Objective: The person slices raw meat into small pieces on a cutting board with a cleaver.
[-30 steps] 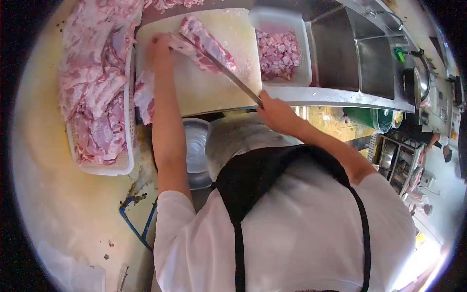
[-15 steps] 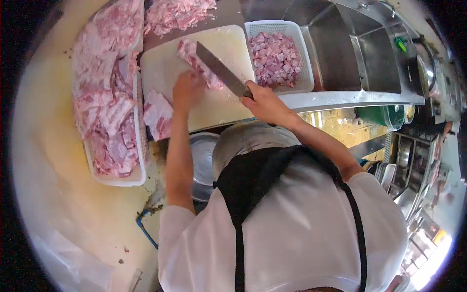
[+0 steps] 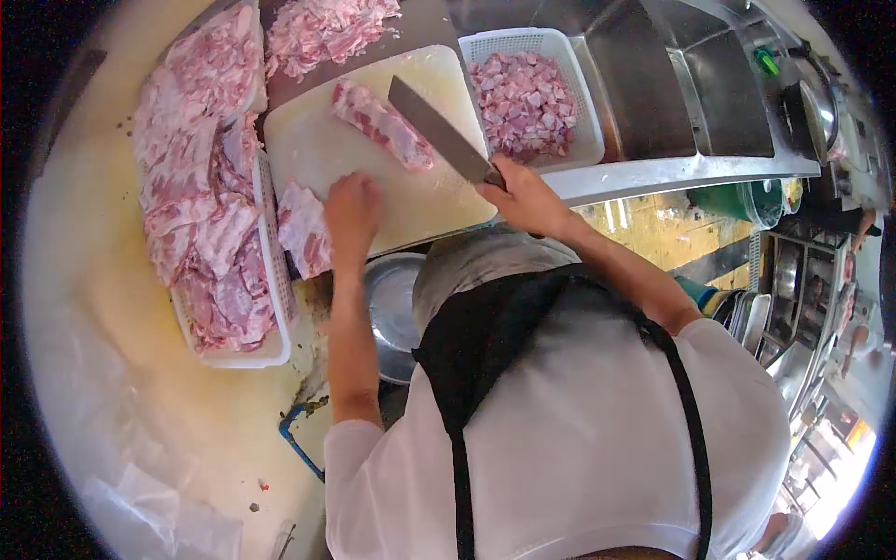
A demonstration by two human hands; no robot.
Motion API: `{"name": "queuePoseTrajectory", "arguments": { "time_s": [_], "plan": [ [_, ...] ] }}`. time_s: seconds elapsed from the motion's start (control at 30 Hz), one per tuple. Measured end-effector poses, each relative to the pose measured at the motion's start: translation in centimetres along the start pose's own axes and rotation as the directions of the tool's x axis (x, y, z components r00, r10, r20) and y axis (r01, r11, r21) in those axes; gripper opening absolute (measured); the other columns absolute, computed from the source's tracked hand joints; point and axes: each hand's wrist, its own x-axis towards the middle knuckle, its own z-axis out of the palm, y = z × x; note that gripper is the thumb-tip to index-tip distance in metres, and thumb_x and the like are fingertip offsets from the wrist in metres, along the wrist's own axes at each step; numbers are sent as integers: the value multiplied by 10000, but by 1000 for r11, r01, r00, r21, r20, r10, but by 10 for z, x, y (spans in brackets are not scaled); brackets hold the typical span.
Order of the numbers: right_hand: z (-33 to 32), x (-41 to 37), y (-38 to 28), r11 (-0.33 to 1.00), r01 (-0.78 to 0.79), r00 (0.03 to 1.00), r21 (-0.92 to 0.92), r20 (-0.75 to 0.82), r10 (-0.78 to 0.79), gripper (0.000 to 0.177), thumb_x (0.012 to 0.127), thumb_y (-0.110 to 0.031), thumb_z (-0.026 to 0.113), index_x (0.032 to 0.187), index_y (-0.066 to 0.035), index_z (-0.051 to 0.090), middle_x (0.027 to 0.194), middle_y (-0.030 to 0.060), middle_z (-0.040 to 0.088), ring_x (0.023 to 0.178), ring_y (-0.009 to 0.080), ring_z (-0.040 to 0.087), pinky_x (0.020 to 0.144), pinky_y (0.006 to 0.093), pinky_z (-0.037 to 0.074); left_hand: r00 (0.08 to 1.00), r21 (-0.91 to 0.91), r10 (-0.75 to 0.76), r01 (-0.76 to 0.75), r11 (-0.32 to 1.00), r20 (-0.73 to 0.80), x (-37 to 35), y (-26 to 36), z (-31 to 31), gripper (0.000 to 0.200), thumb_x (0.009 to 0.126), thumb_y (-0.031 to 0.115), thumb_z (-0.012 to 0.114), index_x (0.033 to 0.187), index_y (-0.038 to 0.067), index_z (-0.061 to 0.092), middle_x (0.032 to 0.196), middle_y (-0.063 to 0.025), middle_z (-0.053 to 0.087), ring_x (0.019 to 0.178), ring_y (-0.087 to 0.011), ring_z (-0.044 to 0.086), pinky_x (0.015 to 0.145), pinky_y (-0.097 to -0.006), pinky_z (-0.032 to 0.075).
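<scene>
My right hand (image 3: 527, 194) is closed around the handle of a cleaver (image 3: 439, 131), whose broad blade slants up and left over the cutting board (image 3: 420, 210). Left of the blade lies a long strip of raw meat (image 3: 383, 126), with neither hand on it. Near the board's front left, my left hand (image 3: 353, 210) has its fingers curled in; what they hold, if anything, is hidden. Right beside this hand, a flat piece of raw meat (image 3: 303, 229) hangs over the board's left edge.
Left of the board, a white basket (image 3: 280, 341) is heaped with large raw meat pieces. A pile of trimmings (image 3: 327, 33) lies behind the board. To the right stand a white basket (image 3: 590, 140) of diced meat and a steel sink (image 3: 644, 84). A metal bowl (image 3: 392, 299) sits below.
My left hand has left the meat strip and come toward me, beside the flat piece. The cleaver has shifted slightly right, away from the strip. The whole view has shifted a little.
</scene>
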Motion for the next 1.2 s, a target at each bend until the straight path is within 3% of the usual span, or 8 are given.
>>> {"name": "queuePoseTrajectory", "arguments": {
  "time_s": [0.13, 0.23, 0.3, 0.37, 0.47, 0.77, 0.9, 1.2],
  "plan": [
    [-9, 9, 2, 999, -29, 998, -15, -56, 28, 342, 914, -238, 626, 1126, 7, 517, 889, 277, 630, 863, 454, 614, 755, 477, 467, 932, -511, -351, 347, 786, 93, 37, 44, 68, 217, 844, 200, 633, 991, 40, 645, 881, -172, 696, 804, -389, 657, 760, -469, 511],
    [-22, 2, -6, 997, -57, 997, -45, -48, 55, 370, 905, -253, 631, 1114, 27, 508, 869, 312, 641, 846, 507, 622, 754, 547, 481, 957, -248, -161, 222, 943, 243, 40, 51, 71, 235, 841, 198, 631, 1007, 33, 649, 869, -185, 699, 787, -394, 662, 760, -481, 512],
    [-22, 3, -6, 999, -5, 1000, -41, -8, 5, 358, 907, -243, 625, 1118, 16, 497, 855, 312, 634, 847, 500, 622, 748, 560, 471, 922, -141, -375, 386, 912, 102, 46, 52, 44, 255, 852, 223, 629, 1038, 49, 642, 906, -192, 689, 846, -394, 656, 775, -480, 506],
    [-17, 12, -12, 998, 12, 999, -61, 39, -10, 332, 916, -243, 617, 1101, 6, 498, 868, 293, 636, 853, 485, 621, 736, 542, 463, 934, -121, -277, 255, 959, -227, 64, 25, 40, 272, 855, 238, 635, 1078, 83, 629, 998, -179, 658, 909, -389, 633, 789, -484, 500],
    [4, 39, -17, 988, 72, 995, -134, 75, -62, 307, 929, -248, 596, 1089, -12, 484, 872, 271, 638, 852, 478, 617, 723, 540, 457, 920, 90, -66, 109, 990, -386, 95, -9, 47, 305, 844, 240, 649, 1120, 118, 608, 1045, -155, 604, 945, -381, 607, 789, -484, 499],
    [32, 97, -29, 932, 156, 985, -326, 117, -124, 317, 926, -218, 555, 1121, 6, 444, 851, 283, 638, 828, 506, 614, 747, 585, 482, 968, 111, -223, 235, 966, -111, 117, -15, 32, 562, 743, 241, 734, 1262, 139, 544, 1073, -135, 563, 995, -372, 595, 799, -489, 514],
    [55, 138, -39, 912, 224, 974, -343, 89, -206, 352, 908, -222, 569, 1118, 35, 450, 889, 293, 646, 865, 488, 635, 754, 569, 505, 956, 86, -244, 260, 962, -163, 122, -18, 43, 594, 743, 247, 737, 1293, 150, 535, 1093, -144, 562, 980, -376, 605, 795, -489, 518],
    [67, 190, -89, 919, 44, 988, -391, 152, 17, 324, 881, -182, 577, 1103, 31, 476, 946, 294, 659, 909, 451, 661, 770, 534, 527, 948, 148, -51, 102, 984, -314, 127, -44, 69, 451, 782, 285, 711, 1206, 178, 599, 1015, -141, 607, 929, -377, 630, 763, -492, 528]
  ]
}}
